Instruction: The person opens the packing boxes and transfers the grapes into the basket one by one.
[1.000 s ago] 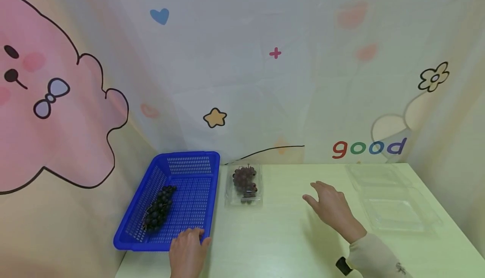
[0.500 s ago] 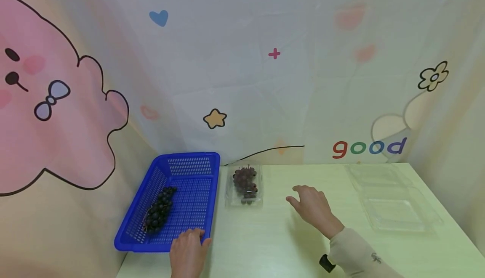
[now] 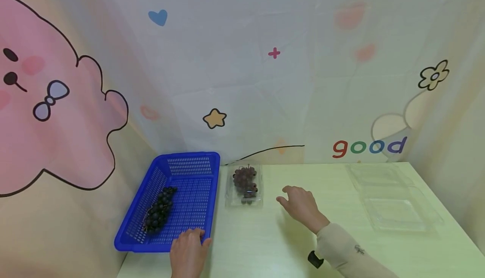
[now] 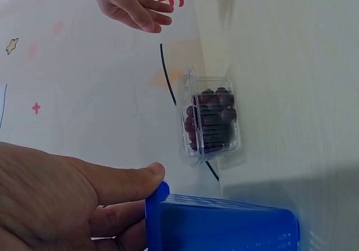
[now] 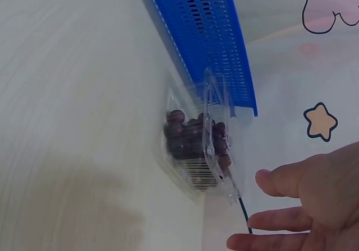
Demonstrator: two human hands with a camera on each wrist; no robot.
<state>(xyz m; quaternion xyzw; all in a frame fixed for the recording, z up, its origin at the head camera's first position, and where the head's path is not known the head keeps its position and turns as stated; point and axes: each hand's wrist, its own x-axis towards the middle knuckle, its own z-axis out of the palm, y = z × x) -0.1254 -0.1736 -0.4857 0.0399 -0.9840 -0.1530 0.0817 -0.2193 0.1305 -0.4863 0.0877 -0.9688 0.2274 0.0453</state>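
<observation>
My left hand holds the near rim of a blue plastic basket; in the left wrist view the thumb lies at the rim's edge and the fingers go behind it. A bunch of dark grapes lies along the left side of the basket. Right of the basket stands a clear plastic clamshell box with dark red grapes inside. My right hand hovers over the table to the right of this box, fingers spread loosely, holding nothing. The right wrist view shows its fingers apart from the box.
Clear, open plastic boxes lie at the table's right side. A printed curtain hangs behind the pale table. A dark band sits at my right sleeve.
My right hand has moved left across the table, closer to the box of grapes. The left hand stays at the basket rim, and the basket, grapes and boxes look unmoved.
</observation>
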